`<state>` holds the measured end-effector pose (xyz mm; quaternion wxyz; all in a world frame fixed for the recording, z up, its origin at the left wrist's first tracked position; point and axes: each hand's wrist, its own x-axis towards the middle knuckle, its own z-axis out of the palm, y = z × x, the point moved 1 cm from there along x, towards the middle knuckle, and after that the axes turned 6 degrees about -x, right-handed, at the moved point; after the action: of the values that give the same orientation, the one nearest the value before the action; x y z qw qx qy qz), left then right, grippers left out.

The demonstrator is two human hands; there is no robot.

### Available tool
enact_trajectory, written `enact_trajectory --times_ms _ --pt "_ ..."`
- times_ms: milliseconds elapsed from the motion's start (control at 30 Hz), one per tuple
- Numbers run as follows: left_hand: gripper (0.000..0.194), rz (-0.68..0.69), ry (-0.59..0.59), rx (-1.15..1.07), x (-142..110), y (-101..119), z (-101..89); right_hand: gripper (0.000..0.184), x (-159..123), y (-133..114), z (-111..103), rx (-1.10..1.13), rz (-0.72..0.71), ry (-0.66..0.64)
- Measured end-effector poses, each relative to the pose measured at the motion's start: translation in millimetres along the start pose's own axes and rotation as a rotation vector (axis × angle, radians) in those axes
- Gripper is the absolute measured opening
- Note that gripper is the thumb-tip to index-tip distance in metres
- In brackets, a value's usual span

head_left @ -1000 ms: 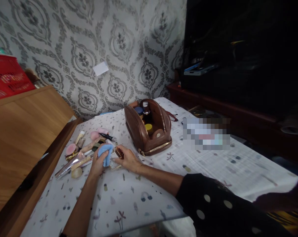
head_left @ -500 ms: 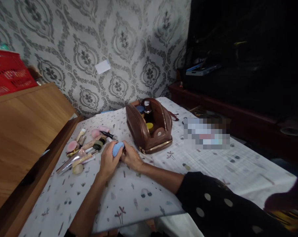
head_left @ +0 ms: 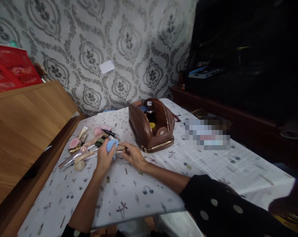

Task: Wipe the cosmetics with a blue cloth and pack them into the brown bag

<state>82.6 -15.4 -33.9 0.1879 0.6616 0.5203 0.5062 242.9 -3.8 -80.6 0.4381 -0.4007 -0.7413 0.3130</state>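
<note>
My left hand (head_left: 104, 158) is closed on a bunched light-blue cloth (head_left: 111, 144). My right hand (head_left: 136, 158) grips a small clear bottle (head_left: 119, 150) with a gold-brown end between thumb and fingers, close beside the cloth. Both hands are just above the patterned sheet, in front of an open brown cosmetic bag (head_left: 149, 140). Inside the bag stands a dark bottle with a silver cap (head_left: 150, 108), near a yellow lid (head_left: 152, 126). Left of my hands lie a pink round compact (head_left: 74, 143), a shiny pink tube (head_left: 72, 158), a pale sponge (head_left: 79, 165) and a black pen (head_left: 110, 133).
White printed cloth (head_left: 139, 200) covers the table. A wooden panel (head_left: 28, 115) borders it on the left, with a red basket (head_left: 13, 69) above. Patterned wallpaper (head_left: 129, 42) rises behind. A dark screen (head_left: 237, 49) and a blurred-out item (head_left: 207, 135) are to the right.
My hands have drawn slightly apart, so the small bottle in my right hand now shows. The blue cloth has moved up and left with my left hand. The view has shifted slightly.
</note>
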Motion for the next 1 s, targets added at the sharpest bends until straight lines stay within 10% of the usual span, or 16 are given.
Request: enact_trajectory --times_ms 533,1000 --pt "0.027 -0.172 0.064 -0.331 8 -51 -3.8 0.036 -1 3 0 0.023 -0.043 -0.013" --pt "0.014 -0.123 -0.035 -0.244 3 -44 -2.2 0.03 1 5 -6 0.103 0.065 0.074"
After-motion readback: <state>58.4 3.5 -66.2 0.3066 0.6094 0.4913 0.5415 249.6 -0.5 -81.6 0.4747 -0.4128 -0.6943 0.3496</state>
